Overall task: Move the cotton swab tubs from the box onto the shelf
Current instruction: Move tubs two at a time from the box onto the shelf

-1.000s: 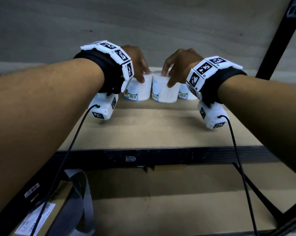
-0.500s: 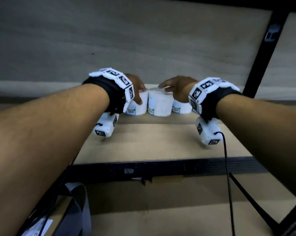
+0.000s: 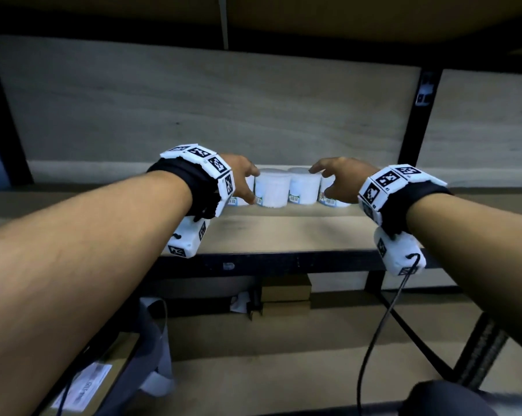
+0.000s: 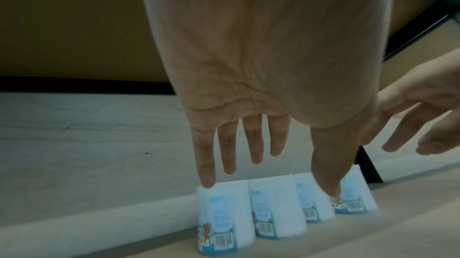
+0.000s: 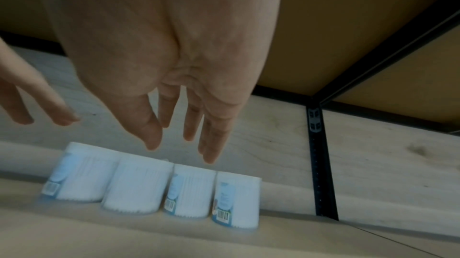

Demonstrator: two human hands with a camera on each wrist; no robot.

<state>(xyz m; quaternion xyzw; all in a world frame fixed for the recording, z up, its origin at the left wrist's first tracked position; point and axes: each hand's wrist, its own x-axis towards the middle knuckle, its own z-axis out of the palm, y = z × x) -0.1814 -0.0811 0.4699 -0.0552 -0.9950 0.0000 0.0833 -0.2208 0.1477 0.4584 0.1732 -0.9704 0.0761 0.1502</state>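
Note:
Several white cotton swab tubs (image 3: 272, 190) with blue labels stand upright in a tight row at the back of the shelf board (image 3: 283, 232). My left hand (image 3: 245, 182) hovers at the row's left end, fingers straight, holding nothing and hiding the leftmost tub. My right hand (image 3: 333, 179) hovers at the right end, fingers spread and empty. The left wrist view shows the tubs (image 4: 276, 208) just past my left hand (image 4: 268, 171). In the right wrist view the row of tubs (image 5: 137, 185) sits below my right hand (image 5: 181, 150).
A black front rail (image 3: 283, 262) edges the shelf and a black upright post (image 3: 415, 121) stands at the right. Another shelf board closes in overhead. Below, a small cardboard box (image 3: 285, 291) sits on the lower shelf, and a labelled box (image 3: 82, 382) lies at lower left.
Both hands have let go of the tubs they gripped, opened and drawn back and apart. The tubs stay in their row. The view has risen and pulled back.

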